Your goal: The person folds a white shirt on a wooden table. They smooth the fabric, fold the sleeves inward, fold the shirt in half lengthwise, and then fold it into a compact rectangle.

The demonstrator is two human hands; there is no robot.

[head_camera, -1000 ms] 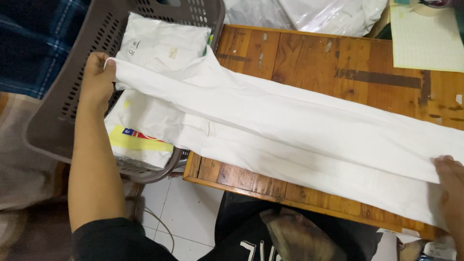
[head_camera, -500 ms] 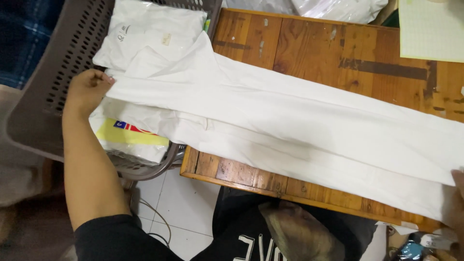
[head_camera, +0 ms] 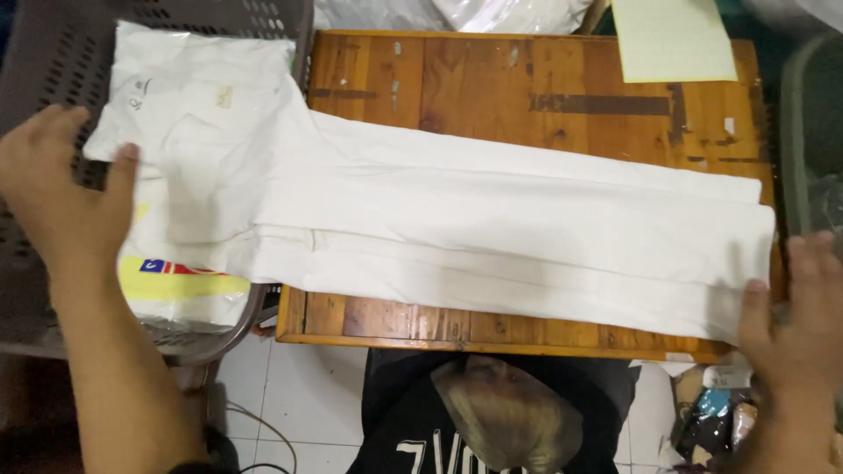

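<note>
A long white garment (head_camera: 492,228), folded lengthwise into a narrow band, is lying across the wooden tabletop (head_camera: 492,88), running from the left edge to the right edge and covering most of the near half. Its left end is hanging past the table's left edge and resting on the contents of a grey perforated plastic basket (head_camera: 61,53) that is standing just beside the table. Inside that basket, white bagged packages (head_camera: 189,79) are lying flat, and under them a clear bag with a yellow printed panel (head_camera: 180,290) is showing at the basket's near rim.

The left hand (head_camera: 61,193) is hovering over the basket at the garment's left end, fingers spread and open, the thumb just touching or nearly touching the cloth's edge; it is not clamped on anything. The right hand (head_camera: 795,307) is sitting at the table's near right corner, open and flat, its fingertips pressing on the garment's right end. The two hands are well apart, one at each end of the cloth.

A pale yellow sheet of paper (head_camera: 672,39) is lying at the far right corner of the tabletop. Clear plastic bags (head_camera: 457,13) are bunching beyond the far edge. White floor tiles (head_camera: 290,404) are showing below the near edge.
</note>
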